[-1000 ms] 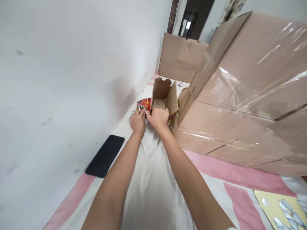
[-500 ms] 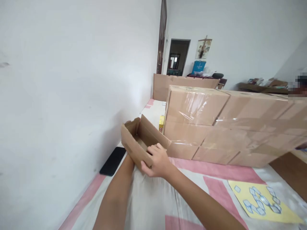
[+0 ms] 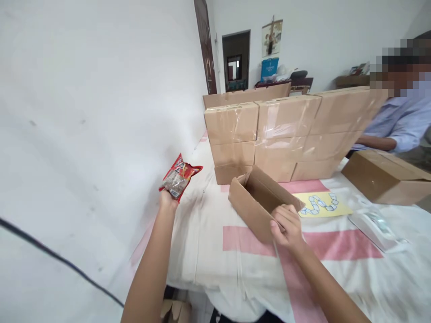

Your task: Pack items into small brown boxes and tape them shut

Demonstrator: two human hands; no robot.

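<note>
Left hand (image 3: 168, 200) pinches the lower end of a red packet (image 3: 178, 178), near the white wall (image 3: 101, 112), at about eight o'clock from view centre; right hand (image 3: 288, 224) clamps thumb and fingers over the near rim of a small box (image 3: 251, 217), top open, between four and five o'clock; can't tell if that box touches the cloth (image 3: 205, 255). From the small box: plastic-wrapped stacked boxes (image 3: 283, 130) at one o'clock; yellow sheet (image 3: 343, 210) at three, just beside; another person's sleeve (image 3: 412, 121) at two, well apart.
</note>
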